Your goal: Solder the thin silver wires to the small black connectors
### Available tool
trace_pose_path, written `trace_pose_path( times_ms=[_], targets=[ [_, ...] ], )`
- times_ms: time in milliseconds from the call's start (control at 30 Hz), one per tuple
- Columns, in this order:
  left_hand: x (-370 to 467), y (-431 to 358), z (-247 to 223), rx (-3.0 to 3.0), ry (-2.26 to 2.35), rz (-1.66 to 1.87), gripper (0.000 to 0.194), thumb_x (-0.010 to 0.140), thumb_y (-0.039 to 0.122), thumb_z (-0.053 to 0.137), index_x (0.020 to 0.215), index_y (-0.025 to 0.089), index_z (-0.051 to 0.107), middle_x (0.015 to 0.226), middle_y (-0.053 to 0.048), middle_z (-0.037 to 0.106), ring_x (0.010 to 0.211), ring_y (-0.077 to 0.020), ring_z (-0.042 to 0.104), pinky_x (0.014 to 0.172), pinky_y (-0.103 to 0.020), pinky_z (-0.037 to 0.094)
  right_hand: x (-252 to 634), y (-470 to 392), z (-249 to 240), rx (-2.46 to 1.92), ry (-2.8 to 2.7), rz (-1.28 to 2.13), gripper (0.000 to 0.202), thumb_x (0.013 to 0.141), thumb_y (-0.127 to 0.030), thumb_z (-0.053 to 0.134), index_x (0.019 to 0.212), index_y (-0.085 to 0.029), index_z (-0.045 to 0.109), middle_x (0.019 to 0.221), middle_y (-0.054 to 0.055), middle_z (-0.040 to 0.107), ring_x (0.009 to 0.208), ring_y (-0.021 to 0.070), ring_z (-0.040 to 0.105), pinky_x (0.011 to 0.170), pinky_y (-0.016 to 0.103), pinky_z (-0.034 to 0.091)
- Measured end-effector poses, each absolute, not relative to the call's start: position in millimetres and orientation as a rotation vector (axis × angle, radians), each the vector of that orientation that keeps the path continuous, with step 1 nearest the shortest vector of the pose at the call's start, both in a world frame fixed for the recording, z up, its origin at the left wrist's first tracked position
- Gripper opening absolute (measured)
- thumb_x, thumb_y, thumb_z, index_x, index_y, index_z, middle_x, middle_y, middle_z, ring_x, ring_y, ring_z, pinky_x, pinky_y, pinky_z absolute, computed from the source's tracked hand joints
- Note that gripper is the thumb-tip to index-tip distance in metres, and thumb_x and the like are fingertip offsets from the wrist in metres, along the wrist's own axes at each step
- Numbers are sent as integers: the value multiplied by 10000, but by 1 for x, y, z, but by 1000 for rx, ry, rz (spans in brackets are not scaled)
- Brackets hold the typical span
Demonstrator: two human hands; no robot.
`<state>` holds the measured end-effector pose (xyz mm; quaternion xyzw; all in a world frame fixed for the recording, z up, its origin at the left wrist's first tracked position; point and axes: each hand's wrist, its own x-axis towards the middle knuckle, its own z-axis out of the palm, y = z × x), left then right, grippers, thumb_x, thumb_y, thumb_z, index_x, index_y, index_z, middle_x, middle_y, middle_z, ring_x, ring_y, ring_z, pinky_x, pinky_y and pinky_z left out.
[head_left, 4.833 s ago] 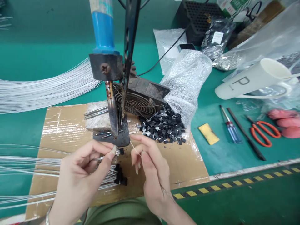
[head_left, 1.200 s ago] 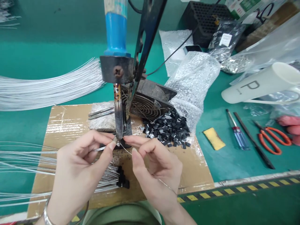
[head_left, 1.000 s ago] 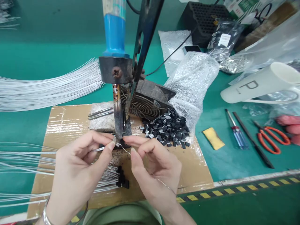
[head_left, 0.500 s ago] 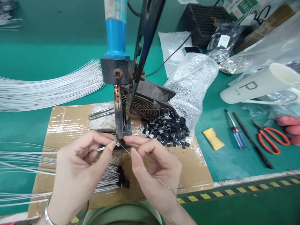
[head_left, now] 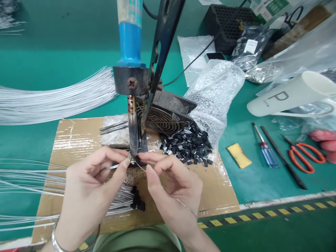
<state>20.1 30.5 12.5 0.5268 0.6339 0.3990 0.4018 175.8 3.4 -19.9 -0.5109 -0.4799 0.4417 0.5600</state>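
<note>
Wires [head_left: 111, 167] pinched btwn thumb + index of L hand [head_left: 89, 187], ends just under iron tip [head_left: 133, 145]; can't tell if touching. Thin solder strand [head_left: 140, 167] held btwn thumb + fingers of R hand [head_left: 177, 190], end at tip too. Below, wired blk connectors [head_left: 137, 199] on cardboard [head_left: 215, 189]; loose connector pile [head_left: 187, 144] by fan [head_left: 162, 119].

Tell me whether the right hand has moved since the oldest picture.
Yes, to the left in the view: judged against the clamped soldering iron, the right hand now reaches closer to the iron's tip.
</note>
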Motion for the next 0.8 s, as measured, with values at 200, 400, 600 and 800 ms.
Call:
trace_pose_path(
  times_ms=[200, 400, 600, 800],
  targets=[
    [20, 29, 13, 1344, 1605, 1029, 100, 790, 170, 770, 752, 260, 795, 823, 16, 826, 682, -104, 768, 618, -99, 586, 175, 3, -20, -1203, -1119, 1032, 230, 914, -70, 711, 801, -256, 637, 1122, 57, 865, 1057, 234, 829, 971, 380, 645],
    [19, 30, 13, 1329, 1588, 1028, 107, 795, 171, 772, 750, 265, 793, 811, 24, 821, 680, -96, 770, 615, -85, 580, 175, 2, -21, -1198, -1103, 1038, 235, 916, -62, 704, 803, -257, 638, 1126, 38, 865, 1069, 217, 826, 971, 356, 637],
    [18, 30, 12, 1330, 1586, 1028, 119, 785, 156, 779, 750, 267, 798, 825, 29, 830, 691, -88, 776, 621, -66, 576, 174, 3, -21, -1193, -1113, 1038, 241, 919, -54, 701, 802, -255, 636, 1128, 50, 864, 1075, 225, 825, 969, 359, 637],
    [21, 30, 14, 1304, 1595, 1039, 108, 770, 171, 777, 723, 266, 793, 798, 45, 823, 667, -73, 768, 610, -46, 557, 173, 3, -23, -1165, -1102, 1037, 238, 925, -42, 702, 820, -250, 648, 1134, 27, 861, 1084, 192, 820, 979, 313, 623]
  ],
)
